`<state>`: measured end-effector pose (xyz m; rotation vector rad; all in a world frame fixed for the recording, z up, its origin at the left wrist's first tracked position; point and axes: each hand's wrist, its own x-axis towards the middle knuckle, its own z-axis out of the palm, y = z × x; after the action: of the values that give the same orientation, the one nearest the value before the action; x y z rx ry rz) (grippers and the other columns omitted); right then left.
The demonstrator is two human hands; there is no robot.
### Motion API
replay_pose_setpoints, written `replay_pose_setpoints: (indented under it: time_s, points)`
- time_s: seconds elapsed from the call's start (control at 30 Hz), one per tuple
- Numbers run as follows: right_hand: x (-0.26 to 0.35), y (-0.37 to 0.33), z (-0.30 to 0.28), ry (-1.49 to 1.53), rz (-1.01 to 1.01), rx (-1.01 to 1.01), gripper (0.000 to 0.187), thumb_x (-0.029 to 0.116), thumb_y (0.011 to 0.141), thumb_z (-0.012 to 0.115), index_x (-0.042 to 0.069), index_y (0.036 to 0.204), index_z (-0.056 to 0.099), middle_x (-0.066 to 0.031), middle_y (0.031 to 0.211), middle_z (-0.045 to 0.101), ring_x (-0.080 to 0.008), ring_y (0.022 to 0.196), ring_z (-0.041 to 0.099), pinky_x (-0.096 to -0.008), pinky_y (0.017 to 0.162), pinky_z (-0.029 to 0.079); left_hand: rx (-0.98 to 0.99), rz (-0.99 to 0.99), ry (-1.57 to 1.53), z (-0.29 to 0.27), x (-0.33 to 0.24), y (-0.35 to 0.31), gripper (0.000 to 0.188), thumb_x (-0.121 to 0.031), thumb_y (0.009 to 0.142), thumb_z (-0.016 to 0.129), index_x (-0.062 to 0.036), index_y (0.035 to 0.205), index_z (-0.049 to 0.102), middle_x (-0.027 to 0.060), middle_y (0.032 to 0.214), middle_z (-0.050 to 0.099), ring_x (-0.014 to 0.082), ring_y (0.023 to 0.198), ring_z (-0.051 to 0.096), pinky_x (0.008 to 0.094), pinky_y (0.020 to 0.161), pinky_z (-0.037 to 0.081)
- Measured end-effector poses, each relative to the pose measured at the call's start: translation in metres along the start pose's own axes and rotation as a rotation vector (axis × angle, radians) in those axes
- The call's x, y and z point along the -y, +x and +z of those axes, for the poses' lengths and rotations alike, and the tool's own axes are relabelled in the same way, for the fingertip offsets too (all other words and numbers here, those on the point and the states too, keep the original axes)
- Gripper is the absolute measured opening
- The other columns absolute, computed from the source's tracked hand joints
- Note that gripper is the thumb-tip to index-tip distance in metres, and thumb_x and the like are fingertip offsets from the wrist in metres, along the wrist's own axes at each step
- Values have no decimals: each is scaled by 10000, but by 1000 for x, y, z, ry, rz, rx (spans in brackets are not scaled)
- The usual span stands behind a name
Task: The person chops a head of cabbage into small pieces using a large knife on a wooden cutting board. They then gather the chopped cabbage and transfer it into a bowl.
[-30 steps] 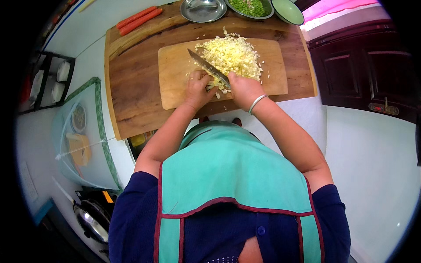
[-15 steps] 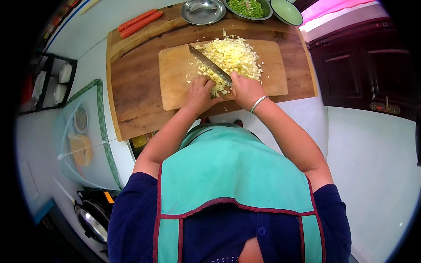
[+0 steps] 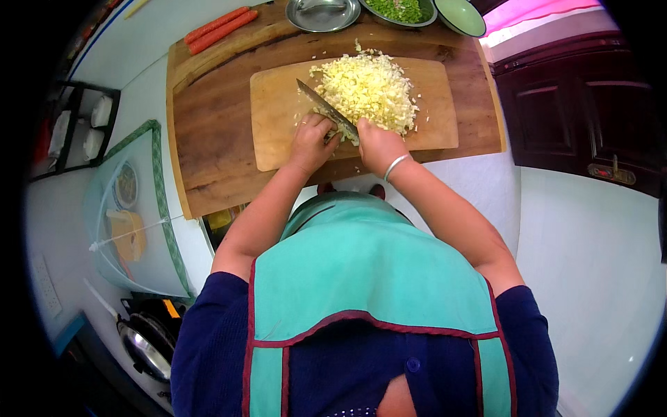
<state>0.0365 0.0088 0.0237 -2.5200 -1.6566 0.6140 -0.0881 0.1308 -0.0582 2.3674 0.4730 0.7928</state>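
Observation:
My right hand [image 3: 380, 146] is closed around the handle of a kitchen knife [image 3: 326, 108], whose dark blade slants away to the far left. The blade lies along the near left side of a heap of finely chopped, pale yellow cabbage [image 3: 368, 90]. Just on the near side of the blade, my left hand [image 3: 313, 142] has its fingers curled against a small bunch of the cabbage; the fingertips are partly hidden. Under both hands is a wooden cutting board [image 3: 274, 104], with loose bits scattered on it.
The board rests on a wooden table [image 3: 215, 153]. Two carrots [image 3: 222, 31] lie at the far left. Along the far edge stand a metal plate [image 3: 323, 17], a bowl of chopped greens [image 3: 399, 10] and a green bowl [image 3: 458, 17]. A dark red cabinet [image 3: 577, 111] is at right.
My right hand and the knife handle have shifted a little left. My left hand has drawn its fingers in and moved slightly away from me, still beside the blade.

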Motion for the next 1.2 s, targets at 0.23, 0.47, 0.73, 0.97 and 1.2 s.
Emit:
replay_pose_setpoints:
  time_s: [0.23, 0.47, 0.73, 0.97, 1.2]
  points:
    - [0, -5, -17, 69, -26, -57, 162, 65, 823, 481, 12, 976, 474, -224, 838, 641, -386, 764, 645, -478, 670, 510, -26, -26, 42, -7, -10, 0, 180, -85, 671, 732, -58, 783, 594, 117, 849, 564, 325, 850, 537, 405, 721, 456]
    - [-6, -7, 9, 140, -6, -68, 162, 71, 835, 467, 1, 980, 449, -239, 836, 633, -403, 784, 632, -480, 692, 498, 46, -5, 60, -4, -8, -6, 189, -116, 688, 724, -65, 816, 594, 108, 871, 564, 326, 888, 530, 416, 769, 452]
    - [10, -1, 1, 93, 35, -3, 171, 78, 846, 455, -3, 996, 456, -238, 840, 632, -414, 791, 628, -488, 712, 496, 87, 2, 94, -10, -6, -9, 195, -106, 674, 730, -67, 815, 601, 98, 893, 578, 315, 923, 535, 406, 797, 444]
    - [3, -7, 0, 176, -42, -116, 160, 82, 842, 456, -5, 977, 453, -235, 813, 633, -416, 781, 627, -497, 705, 495, 71, 45, 68, -20, -7, -16, 158, -104, 687, 718, -84, 807, 617, 87, 871, 595, 307, 910, 544, 407, 799, 443]
    - [5, -1, 13, 186, -11, -93, 172, 86, 850, 444, -14, 990, 443, -243, 832, 636, -417, 790, 627, -495, 706, 496, 63, 8, 81, -6, -3, -12, 131, -96, 694, 703, -89, 786, 609, 81, 810, 579, 303, 864, 541, 406, 759, 440]
